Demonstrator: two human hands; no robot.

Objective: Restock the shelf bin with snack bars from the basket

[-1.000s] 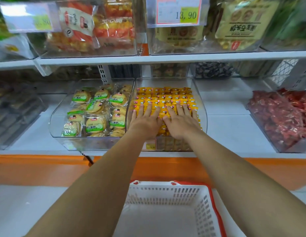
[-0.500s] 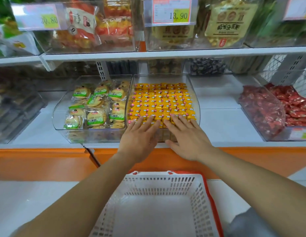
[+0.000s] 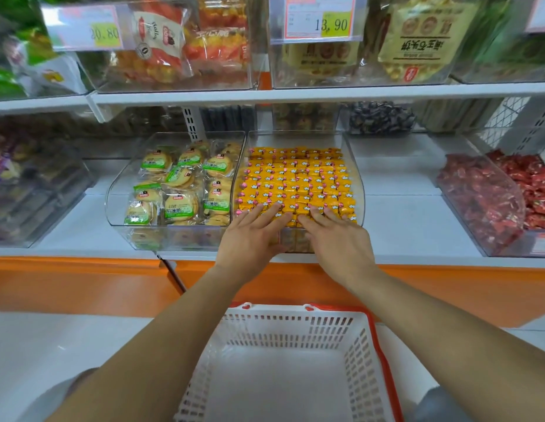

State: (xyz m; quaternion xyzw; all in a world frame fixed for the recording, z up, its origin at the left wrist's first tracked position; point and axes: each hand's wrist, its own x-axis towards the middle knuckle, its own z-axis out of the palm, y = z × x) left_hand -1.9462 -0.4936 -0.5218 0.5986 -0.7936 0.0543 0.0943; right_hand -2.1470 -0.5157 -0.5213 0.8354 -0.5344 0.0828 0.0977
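A person's left hand (image 3: 249,239) and right hand (image 3: 338,243) lay flat side by side, fingers straight and gripping nothing, fingertips on the near rows of yellow snack bars (image 3: 295,178) filling the clear shelf bin (image 3: 352,169), apparently to press the top layer level behind its curved front. The white basket (image 3: 295,330), near and below, held no bars in the part seen, suggesting restocking was nearly finished.

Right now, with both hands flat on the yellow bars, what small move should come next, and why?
Probably lift the left hand and right hand away: the yellow snack bars fill the clear bin in even rows, and the white basket shows none left.
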